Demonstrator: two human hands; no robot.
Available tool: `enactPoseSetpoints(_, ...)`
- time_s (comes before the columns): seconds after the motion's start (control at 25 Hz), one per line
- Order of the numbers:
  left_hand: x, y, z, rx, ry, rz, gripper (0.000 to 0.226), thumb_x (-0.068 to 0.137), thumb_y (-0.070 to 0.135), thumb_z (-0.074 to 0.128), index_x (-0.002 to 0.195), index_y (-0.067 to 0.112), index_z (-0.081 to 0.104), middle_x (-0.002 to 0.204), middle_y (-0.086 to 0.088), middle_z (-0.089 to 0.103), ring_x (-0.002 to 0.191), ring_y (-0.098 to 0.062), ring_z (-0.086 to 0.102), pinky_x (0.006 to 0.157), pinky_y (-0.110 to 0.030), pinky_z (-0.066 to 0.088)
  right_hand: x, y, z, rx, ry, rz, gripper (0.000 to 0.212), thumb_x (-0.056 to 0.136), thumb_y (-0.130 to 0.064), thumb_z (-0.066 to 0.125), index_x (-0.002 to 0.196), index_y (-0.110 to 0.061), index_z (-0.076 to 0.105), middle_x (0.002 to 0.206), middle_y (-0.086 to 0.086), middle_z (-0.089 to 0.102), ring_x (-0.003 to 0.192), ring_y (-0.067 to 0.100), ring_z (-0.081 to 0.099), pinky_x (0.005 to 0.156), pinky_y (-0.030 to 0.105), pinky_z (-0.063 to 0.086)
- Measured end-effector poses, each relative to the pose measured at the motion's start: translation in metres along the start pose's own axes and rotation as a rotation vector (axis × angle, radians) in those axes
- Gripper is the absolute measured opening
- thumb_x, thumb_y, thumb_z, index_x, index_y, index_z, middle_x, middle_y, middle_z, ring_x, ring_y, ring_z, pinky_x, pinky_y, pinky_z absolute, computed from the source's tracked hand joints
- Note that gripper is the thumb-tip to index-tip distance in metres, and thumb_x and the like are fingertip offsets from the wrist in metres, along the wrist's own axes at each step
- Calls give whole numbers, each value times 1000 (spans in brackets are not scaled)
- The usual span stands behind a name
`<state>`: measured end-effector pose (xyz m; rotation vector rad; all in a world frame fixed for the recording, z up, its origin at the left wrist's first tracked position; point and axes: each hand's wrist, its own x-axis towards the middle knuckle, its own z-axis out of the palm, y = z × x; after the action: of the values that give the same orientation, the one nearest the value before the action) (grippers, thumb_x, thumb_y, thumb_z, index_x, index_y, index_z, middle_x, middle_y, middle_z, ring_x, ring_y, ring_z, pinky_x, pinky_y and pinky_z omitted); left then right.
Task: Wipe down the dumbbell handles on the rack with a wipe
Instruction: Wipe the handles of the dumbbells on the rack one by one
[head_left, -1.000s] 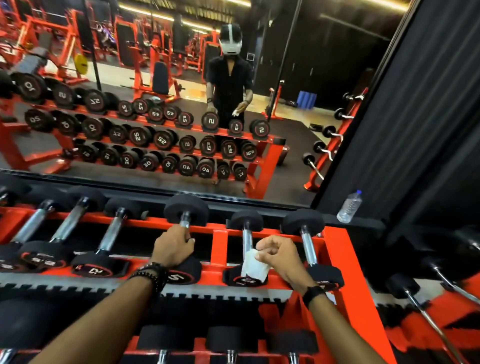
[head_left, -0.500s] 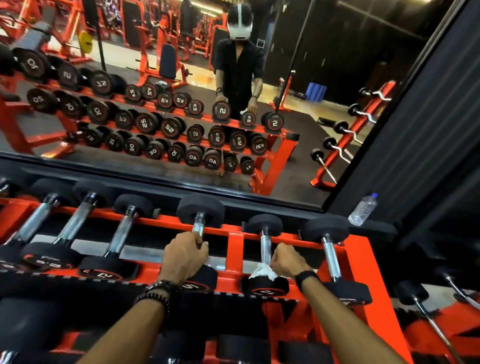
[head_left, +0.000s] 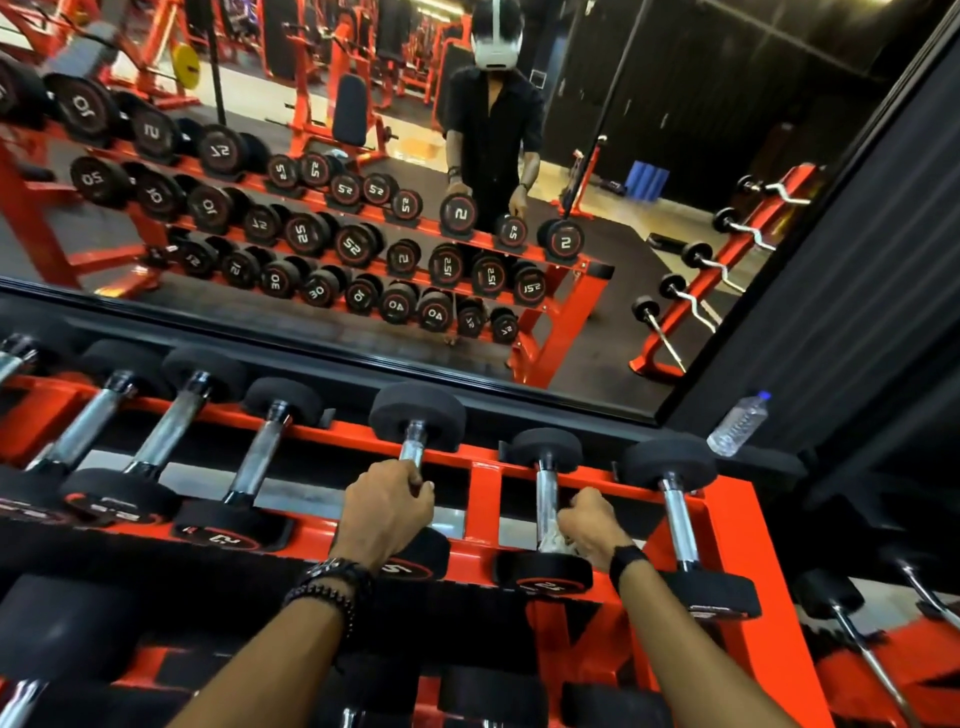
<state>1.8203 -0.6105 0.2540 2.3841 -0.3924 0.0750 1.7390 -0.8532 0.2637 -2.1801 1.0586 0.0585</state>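
1. Head view: your right hand (head_left: 592, 525) was clamped round the wipe (head_left: 551, 543), pressing it to the near end of a dumbbell handle (head_left: 545, 491) on the rack (head_left: 485, 501).
2. Your left hand (head_left: 387, 512) gripped the next handle (head_left: 414, 449) to its left, bare.
3. Judging by this, the wiping was under way; handles further left of your left hand (head_left: 262, 452) and one right of your right hand (head_left: 678, 519) seemingly remained.

Dim gym, lit by ceiling strips showing in the mirror (head_left: 363, 208). Edges bend. Chrome handles glint softly.
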Motion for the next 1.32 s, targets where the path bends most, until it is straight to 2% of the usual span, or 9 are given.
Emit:
enactPoseSetpoints(0.16, -1, 4, 2, 38, 13, 20, 22, 87, 39, 63, 77, 20, 65, 80, 2, 69, 73, -21, 64, 67, -30, 48, 20, 4, 12, 504, -180, 161, 107, 74, -59, 73, 148, -3, 19, 132, -1, 43, 115, 27, 56, 97, 40, 49)
enactPoseSetpoints(0.28, -2, 7, 3, 52, 17, 20, 23, 88, 39, 62, 77, 19, 65, 79, 2, 69, 67, -17, 60, 63, -29, 44, 22, 5, 9, 588, -249, 154, 97, 77, -73, 58, 144, -7, 39, 107, 1, 54, 77, 11, 56, 67, 25, 51)
enactPoseSetpoints(0.44, 2, 6, 4, 64, 2, 11, 23, 87, 38, 63, 79, 17, 68, 79, 2, 69, 67, -17, 61, 63, -27, 43, 25, 2, 14, 533, -260, 173, 115, 73, -84, 53, 152, -9, 15, 141, 8, 44, 124, 25, 51, 93, 37, 51)
enactPoseSetpoints(0.52, 1, 5, 3, 48, 8, -1, 21, 87, 36, 63, 80, 17, 68, 80, 2, 70, 64, -14, 55, 62, -26, 41, 21, 2, 13, 544, -271, 181, 121, 46, -99, 52, 137, -20, 36, 118, -2, 52, 101, 18, 57, 70, 26, 56)
enactPoseSetpoints(0.68, 2, 6, 5, 52, 16, -11, 22, 87, 36, 63, 80, 16, 67, 79, 2, 69, 63, -15, 56, 61, -26, 41, 24, -2, 0, 589, -292, 168, 105, 76, -85, 42, 154, -22, 12, 153, 22, 30, 114, 38, 55, 76, 42, 48)
enactPoseSetpoints(0.8, 1, 9, 3, 72, 9, -11, 22, 88, 35, 63, 79, 15, 67, 80, 0, 70, 63, -16, 56, 60, -26, 40, 18, 1, 1, 597, -354, 114, 101, 78, -81, 39, 155, -18, 19, 159, 16, 23, 139, 31, 37, 112, 46, 33)
enactPoseSetpoints(0.96, 2, 10, 6, 90, 28, -24, 20, 88, 33, 62, 78, 16, 66, 81, -1, 70, 61, -14, 49, 60, -25, 35, 15, -1, 1, 536, -371, 97, 113, 72, -85, 50, 153, -13, 19, 146, 16, 40, 108, 30, 53, 89, 46, 47)
enactPoseSetpoints(1.12, 4, 7, 8, 90, 11, -32, 18, 85, 32, 62, 78, 16, 66, 80, -2, 68, 75, -27, 64, 63, -29, 39, 20, 10, 5, 579, -407, 24, 117, 70, -81, 54, 155, -11, 14, 161, 12, 18, 148, 29, 19, 120, 49, 17)
enactPoseSetpoints(1.32, 8, 1, 14, 85, -6, -68, 20, 80, 36, 59, 74, 17, 63, 75, -1, 67, 75, -30, 64, 67, -36, 51, 23, 16, 3, 614, -394, -13, 108, 77, -72, 61, 152, -5, 20, 155, 15, 30, 141, 33, 32, 112, 47, 32)
